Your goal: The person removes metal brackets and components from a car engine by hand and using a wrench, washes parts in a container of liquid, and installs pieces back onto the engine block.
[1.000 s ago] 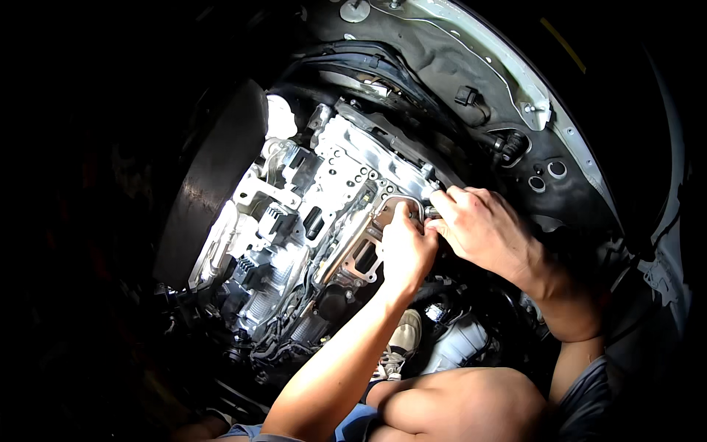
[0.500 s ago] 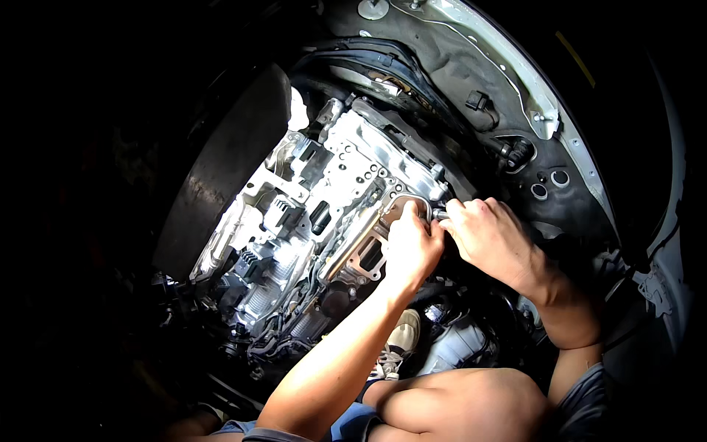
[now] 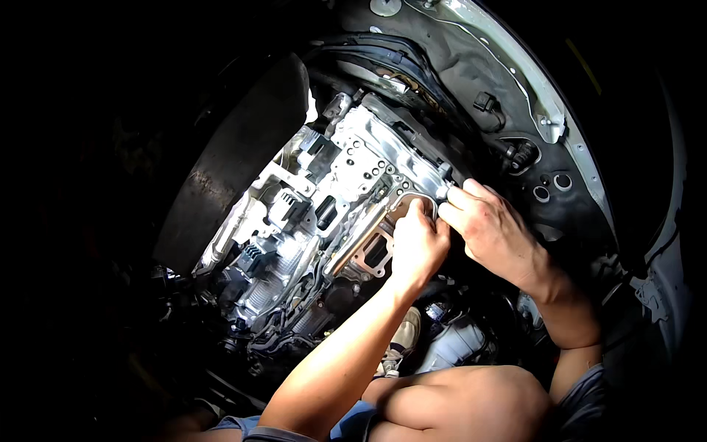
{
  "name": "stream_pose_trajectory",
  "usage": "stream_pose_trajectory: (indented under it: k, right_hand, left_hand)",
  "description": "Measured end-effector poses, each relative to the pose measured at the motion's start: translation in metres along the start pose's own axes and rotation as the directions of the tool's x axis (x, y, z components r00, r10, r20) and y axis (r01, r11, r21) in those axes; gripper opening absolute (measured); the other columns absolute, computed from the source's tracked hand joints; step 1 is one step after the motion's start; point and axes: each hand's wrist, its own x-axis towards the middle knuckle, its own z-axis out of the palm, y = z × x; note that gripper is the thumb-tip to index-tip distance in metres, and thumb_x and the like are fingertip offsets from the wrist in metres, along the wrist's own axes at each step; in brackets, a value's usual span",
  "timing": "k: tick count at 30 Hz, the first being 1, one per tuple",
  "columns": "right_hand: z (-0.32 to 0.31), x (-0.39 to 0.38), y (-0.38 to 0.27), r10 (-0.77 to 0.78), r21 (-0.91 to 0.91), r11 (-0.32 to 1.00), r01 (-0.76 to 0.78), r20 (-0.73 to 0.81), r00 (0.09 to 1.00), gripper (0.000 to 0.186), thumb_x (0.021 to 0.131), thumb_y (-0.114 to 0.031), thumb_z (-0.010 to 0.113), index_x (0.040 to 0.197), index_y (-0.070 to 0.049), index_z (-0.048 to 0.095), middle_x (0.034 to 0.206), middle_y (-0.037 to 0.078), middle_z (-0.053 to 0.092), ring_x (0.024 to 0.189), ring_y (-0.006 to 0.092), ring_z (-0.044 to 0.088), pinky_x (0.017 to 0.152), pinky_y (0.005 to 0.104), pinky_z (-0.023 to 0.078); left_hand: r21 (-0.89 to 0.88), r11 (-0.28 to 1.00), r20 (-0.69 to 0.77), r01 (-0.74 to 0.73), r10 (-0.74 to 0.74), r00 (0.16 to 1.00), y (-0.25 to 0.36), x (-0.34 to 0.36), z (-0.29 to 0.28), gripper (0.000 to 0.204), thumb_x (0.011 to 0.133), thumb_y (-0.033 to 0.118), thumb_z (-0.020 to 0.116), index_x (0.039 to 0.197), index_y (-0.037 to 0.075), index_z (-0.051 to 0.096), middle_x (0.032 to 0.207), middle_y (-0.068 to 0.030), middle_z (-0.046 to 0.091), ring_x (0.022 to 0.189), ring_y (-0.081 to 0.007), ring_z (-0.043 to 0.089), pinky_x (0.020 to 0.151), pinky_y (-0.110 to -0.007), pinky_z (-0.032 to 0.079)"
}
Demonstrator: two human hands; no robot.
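My left hand (image 3: pixel 420 247) is closed around the upper end of a brownish metal part with a long pipe along one side and a flat flange (image 3: pixel 375 253) with openings. A thin bent metal tube (image 3: pixel 409 196) curves over its top, beside my thumb. Close by on the right, my right hand (image 3: pixel 482 228) is pinched at the corner of the silvery engine block (image 3: pixel 361 155). What its fingertips hold is hidden behind the fingers. Both hands nearly touch each other.
Black connectors (image 3: pixel 287 206) sit on the engine to the left. A dark curved panel (image 3: pixel 236 162) stands beyond them. Grey bodywork (image 3: pixel 471 66) arches along the back and right. A white plastic container (image 3: pixel 453 342) and my shoe (image 3: pixel 406 335) are below my hands.
My right hand's fingers have shifted up and turned, and the small metal piece seen at its fingertips is now hidden. The left hand keeps its grip. The whole view has shifted slightly.
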Motion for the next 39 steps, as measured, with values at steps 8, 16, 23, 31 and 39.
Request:
stream_pose_trajectory:
  k: [8,16,23,31,39]
  right_hand:
    - [0.002,-0.002,-0.002,0.313,0.175,0.928,-0.328,0.107,0.944,0.008,0.084,-0.001,0.058,0.091,0.002,0.058,0.083,0.021,0.061,0.080,0.0384,0.064,0.072,0.0455,0.053]
    - [0.009,-0.002,0.004,0.118,0.184,0.978,-0.095,-0.118,0.986,0.010,0.087,-0.008,0.061,0.088,0.001,0.056,0.080,0.021,0.063,0.077,0.0401,0.064,0.071,0.0457,0.053]
    - [0.025,-0.004,0.008,0.188,0.297,0.945,-0.135,-0.158,0.969,0.011,0.091,-0.010,0.058,0.086,-0.001,0.055,0.070,0.021,0.064,0.068,0.0406,0.065,0.058,0.0461,0.053]
    - [0.014,-0.009,0.014,0.151,0.373,0.926,-0.062,-0.216,0.965,0.009,0.086,-0.005,0.063,0.091,-0.001,0.057,0.079,0.018,0.067,0.071,0.0382,0.067,0.060,0.0438,0.053]
    - [0.022,-0.022,0.012,0.286,0.450,0.884,-0.126,-0.309,0.907,0.014,0.087,-0.005,0.064,0.099,0.000,0.061,0.079,0.018,0.070,0.074,0.0323,0.071,0.062,0.0370,0.057]
  left_hand:
    - [0.017,1.000,-0.008,0.015,-0.015,1.000,0.002,-0.001,0.003,0.023,0.082,0.010,0.062,0.098,-0.006,0.057,0.067,-0.0239,0.065,0.066,-0.0386,0.067,0.067,-0.045,0.054]
    - [0.149,0.989,-0.038,0.002,0.004,0.999,0.003,-0.004,0.003,0.028,0.082,0.015,0.065,0.103,-0.002,0.060,0.078,-0.0192,0.069,0.071,-0.0345,0.069,0.065,-0.042,0.054]
    - [-0.013,0.998,-0.050,0.062,-0.062,0.997,0.001,-0.003,0.009,0.025,0.082,0.014,0.067,0.100,-0.003,0.062,0.072,-0.0191,0.067,0.065,-0.0326,0.067,0.064,-0.040,0.053]
    - [-0.022,1.000,-0.091,-0.002,0.000,0.996,-0.002,-0.005,0.011,0.026,0.081,0.012,0.067,0.103,-0.002,0.065,0.069,-0.0162,0.066,0.061,-0.0288,0.066,0.061,-0.037,0.052]
    - [-0.016,1.000,0.021,0.009,-0.008,1.000,-0.002,-0.001,0.006,0.026,0.080,0.010,0.068,0.101,-0.004,0.064,0.076,-0.0224,0.067,0.069,-0.0360,0.067,0.067,-0.041,0.053]
